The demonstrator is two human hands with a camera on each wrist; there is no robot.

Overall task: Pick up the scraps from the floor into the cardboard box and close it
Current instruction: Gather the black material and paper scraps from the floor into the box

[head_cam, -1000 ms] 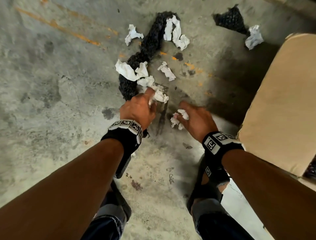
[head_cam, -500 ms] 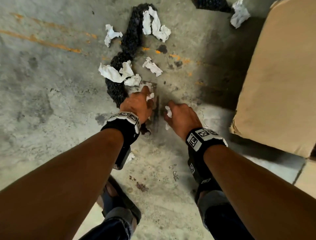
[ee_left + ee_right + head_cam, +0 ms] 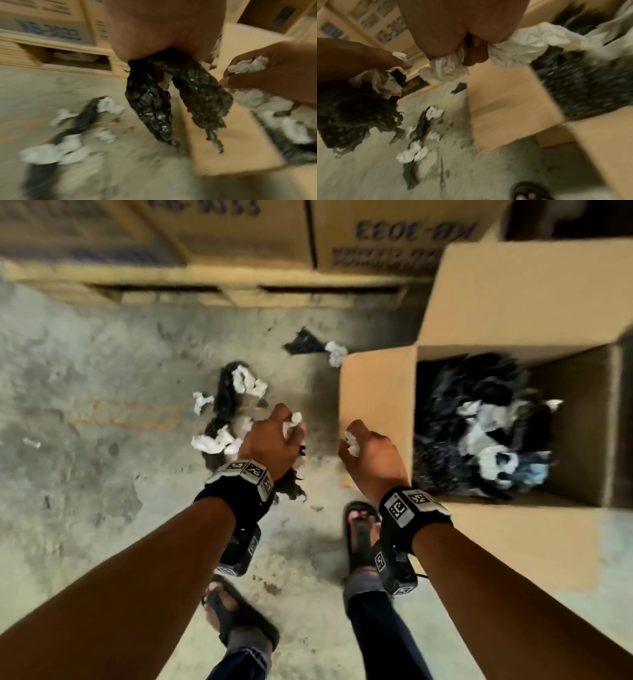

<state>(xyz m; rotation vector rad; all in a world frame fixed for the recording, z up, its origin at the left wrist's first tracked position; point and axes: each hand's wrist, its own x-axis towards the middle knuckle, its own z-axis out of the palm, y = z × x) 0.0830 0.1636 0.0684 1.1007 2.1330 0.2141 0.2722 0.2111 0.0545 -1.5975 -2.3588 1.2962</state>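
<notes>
My left hand (image 3: pixel 281 436) is lifted off the floor and grips white paper scraps (image 3: pixel 293 421) and a strip of black bubble wrap (image 3: pixel 171 102) that hangs below the fist. My right hand (image 3: pixel 363 446) grips crumpled white paper (image 3: pixel 522 44) and hovers beside the left flap of the open cardboard box (image 3: pixel 376 392). The box holds black wrap and white paper (image 3: pixel 486 426). More white scraps (image 3: pixel 214 441) and a long black strip (image 3: pixel 224 392) lie on the concrete floor to the left of the box.
Printed cardboard cartons (image 3: pixel 239 231) on a pallet (image 3: pixel 205 289) line the far side. A black piece with a white scrap (image 3: pixel 318 345) lies by the box's far corner. My sandalled feet (image 3: pixel 361 529) stand just below my hands. A small white bit (image 3: pixel 31 443) lies far left.
Both hands have closed on scraps and risen from the floor toward the box. The head view has swung up and right, which brings the open box and the cartons into sight.
</notes>
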